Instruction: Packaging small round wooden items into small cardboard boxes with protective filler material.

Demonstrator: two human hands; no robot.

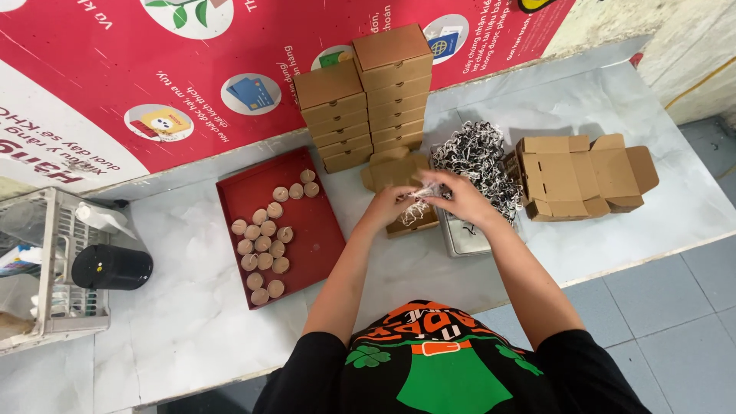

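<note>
We see our left hand (389,205) and right hand (460,198) meeting over an open brown cardboard box (410,218) on the pale marble desk (192,307), fingers of both pinched on a tuft of black-and-white shredded paper (420,201). A larger heap of the same shreds (475,165) lies just behind; a red tray (322,238) of small round pieces (264,245) sits left.

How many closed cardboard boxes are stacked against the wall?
11 closed boxes in two side-by-side stacks: five in the left stack, six in the taller right stack. More may hide behind.
</note>
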